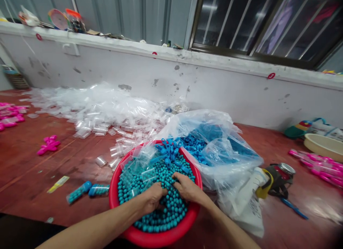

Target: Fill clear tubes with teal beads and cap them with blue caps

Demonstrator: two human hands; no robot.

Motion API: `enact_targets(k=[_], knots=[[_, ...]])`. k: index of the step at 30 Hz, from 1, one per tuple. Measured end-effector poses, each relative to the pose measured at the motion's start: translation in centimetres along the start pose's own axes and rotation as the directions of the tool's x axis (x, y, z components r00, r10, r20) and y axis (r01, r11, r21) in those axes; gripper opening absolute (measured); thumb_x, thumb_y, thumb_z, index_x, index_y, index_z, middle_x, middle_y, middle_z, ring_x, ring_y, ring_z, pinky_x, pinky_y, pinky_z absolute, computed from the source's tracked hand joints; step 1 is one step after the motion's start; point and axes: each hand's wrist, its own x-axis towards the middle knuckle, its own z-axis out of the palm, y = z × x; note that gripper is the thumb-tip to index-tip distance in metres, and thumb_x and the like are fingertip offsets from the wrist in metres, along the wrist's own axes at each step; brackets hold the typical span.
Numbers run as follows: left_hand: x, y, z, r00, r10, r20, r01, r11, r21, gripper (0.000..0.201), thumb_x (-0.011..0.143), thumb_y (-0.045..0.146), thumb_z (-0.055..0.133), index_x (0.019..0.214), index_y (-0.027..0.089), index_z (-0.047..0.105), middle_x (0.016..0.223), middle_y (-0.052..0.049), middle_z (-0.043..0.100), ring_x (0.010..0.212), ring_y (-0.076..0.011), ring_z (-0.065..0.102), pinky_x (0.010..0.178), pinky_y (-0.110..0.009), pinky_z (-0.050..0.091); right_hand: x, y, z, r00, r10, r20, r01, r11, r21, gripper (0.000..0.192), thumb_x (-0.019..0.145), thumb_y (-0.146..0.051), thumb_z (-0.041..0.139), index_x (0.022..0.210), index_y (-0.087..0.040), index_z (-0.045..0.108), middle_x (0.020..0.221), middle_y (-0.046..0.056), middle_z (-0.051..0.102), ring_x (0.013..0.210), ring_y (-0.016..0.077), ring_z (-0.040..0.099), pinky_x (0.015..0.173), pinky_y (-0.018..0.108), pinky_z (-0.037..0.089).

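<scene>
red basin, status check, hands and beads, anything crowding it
Left hand and right hand both dug into teal beads, grip hidden. Red basin near full. Small clear bags and blue clips lie on top.

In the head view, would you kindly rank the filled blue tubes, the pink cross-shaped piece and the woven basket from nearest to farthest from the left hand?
From the left hand, buried in teal beads in the red basin:
1. Filled blue tubes, on the table just left of the basin.
2. Pink cross-shaped piece, farther left and back.
3. Woven basket, far left by the wall.
</scene>
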Motion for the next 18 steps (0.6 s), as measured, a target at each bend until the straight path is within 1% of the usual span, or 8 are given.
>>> enact_targets(k=[3, 6, 8, 10, 12, 14, 16, 18], knots=[[-1.1, 0.2, -0.7, 1.0, 0.019, -0.012, -0.021, 0.995, -0.094, 0.022, 0.062, 0.02, 0.053, 0.083, 0.02, 0.046, 0.06, 0.005, 0.051, 0.055, -0.0125, 0.049, 0.052, -0.026, 0.041, -0.6, -0.2, -1.5, 0.998, -0.016, -0.058, 0.012, 0.997, -0.073, 0.024, 0.083, -0.018, 0.04, 0.101, -0.021, 0.055, 0.094, 0.003, 0.06, 0.084, 0.0148, 0.056, 0.069, 0.022, 0.04], [-2.4, 0.7, -1.3, 0.998, 0.059, 0.003, -0.058, 0.985, -0.161, 0.027, 0.062, 0.028, 0.06, 0.086, 0.019, 0.049, 0.064, 0.004, 0.052, 0.058, -0.0107, 0.05, 0.053, -0.022, 0.038, -0.6, -0.4, -2.7, 0.987, 0.047, -0.155, -0.094, 0.945, -0.315, 0.026, 0.085, -0.019, 0.038, 0.102, -0.026, 0.056, 0.1, 0.005, 0.057, 0.084, 0.0177, 0.056, 0.064, 0.025, 0.039], [-3.1, 0.9, -1.6, 0.996, 0.085, 0.024, -0.08, 0.98, -0.182, 0.031, 0.064, 0.033, 0.062, 0.089, 0.018, 0.052, 0.066, 0.003, 0.053, 0.06, -0.0105, 0.049, 0.053, -0.022, 0.035, -0.1, -0.4, -2.9, 0.977, 0.085, -0.194, -0.164, 0.884, -0.438, 0.028, 0.086, -0.016, 0.036, 0.101, -0.026, 0.057, 0.097, 0.007, 0.058, 0.085, 0.02, 0.055, 0.064, 0.026, 0.039], [-3.6, 1.0, -1.7, 0.994, 0.111, 0.025, -0.105, 0.978, -0.179, 0.031, 0.066, 0.034, 0.061, 0.091, 0.017, 0.054, 0.068, 0.002, 0.054, 0.061, -0.0103, 0.049, 0.054, -0.022, 0.033, 0.5, -0.2, -2.4, 0.975, 0.106, -0.195, -0.191, 0.847, -0.495, 0.03, 0.085, -0.014, 0.036, 0.105, -0.024, 0.056, 0.094, 0.009, 0.059, 0.086, 0.0217, 0.055, 0.066, 0.028, 0.039], [-4.0, 1.0, -1.8, 0.989, 0.15, -0.009, -0.149, 0.978, -0.148, 0.028, 0.068, 0.034, 0.06, 0.089, 0.016, 0.056, 0.069, 0.001, 0.055, 0.061, -0.0096, 0.049, 0.054, -0.022, 0.032, 0.9, -0.1, -1.7, 0.976, 0.117, -0.183, -0.194, 0.847, -0.495, 0.035, 0.086, -0.014, 0.036, 0.117, -0.024, 0.049, 0.094, 0.009, 0.06, 0.08, 0.0205, 0.058, 0.063, 0.027, 0.039], [-4.2, 0.9, -1.7, 0.977, 0.208, -0.044, -0.212, 0.969, -0.126, 0.028, 0.067, 0.033, 0.061, 0.088, 0.015, 0.056, 0.071, 0.001, 0.056, 0.063, -0.0095, 0.05, 0.056, -0.021, 0.032, 0.9, 0.0, -1.0, 0.979, 0.099, -0.18, -0.171, 0.877, -0.449, 0.037, 0.087, -0.021, 0.036, 0.123, -0.026, 0.043, 0.094, 0.007, 0.061, 0.075, 0.0186, 0.059, 0.061, 0.026, 0.039], [-4.4, 0.7, -1.7, 0.973, 0.227, -0.039, -0.23, 0.965, -0.124, 0.031, 0.066, 0.036, 0.061, 0.087, 0.014, 0.054, 0.072, 0.0, 0.058, 0.063, -0.0106, 0.053, 0.055, -0.022, 0.034, 0.6, 0.0, -0.8, 0.984, 0.067, -0.164, -0.125, 0.916, -0.381, 0.032, 0.089, -0.029, 0.035, 0.118, -0.026, 0.048, 0.091, 0.006, 0.062, 0.077, 0.018, 0.06, 0.063, 0.025, 0.04], [-4.5, 0.6, -1.6, 0.982, 0.187, -0.011, -0.187, 0.974, -0.125, 0.035, 0.064, 0.042, 0.06, 0.084, 0.015, 0.049, 0.068, 0.0, 0.058, 0.056, -0.012, 0.056, 0.048, -0.022, 0.033, 0.3, 0.0, -0.9, 0.995, 0.021, -0.102, -0.053, 0.944, -0.325, 0.029, 0.088, -0.032, 0.036, 0.11, -0.024, 0.054, 0.09, 0.006, 0.063, 0.085, 0.0184, 0.059, 0.068, 0.024, 0.039]])
